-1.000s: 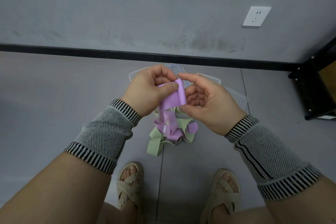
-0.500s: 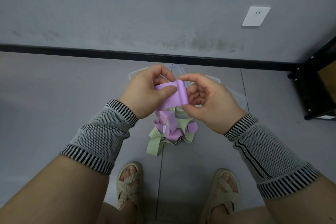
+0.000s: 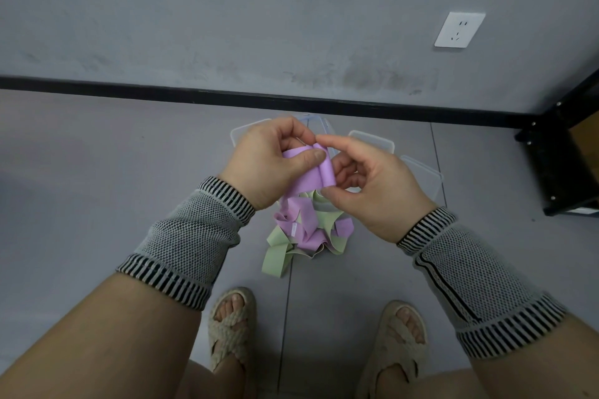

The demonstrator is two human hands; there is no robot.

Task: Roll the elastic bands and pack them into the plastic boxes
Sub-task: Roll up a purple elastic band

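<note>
Change since earlier frames: rolled end of purple band (image 3: 319, 168) thicker, a tighter cylinder at its right edge; loose tail below shorter.

Item 1, left hand (image 3: 272, 160): grips the flat part of the purple band, thumb pressed on top, fingers curled behind.

Item 2, right hand (image 3: 372, 185): pinches the rolled end between forefinger above and thumb below.

Item 3, purple band: held in the air between both hands, above the floor; its tail hangs toward the pile.

Item 4, pile of bands (image 3: 303, 230): purple and green, unrolled, on the floor near the feet.

Item 5, plastic boxes (image 3: 421, 172): clear, on the floor just beyond the pile, partly hidden by the hands; contents not discernible.

Assessment: rolling of one band under way, tail still to wind; packing judged barely begun.
</note>
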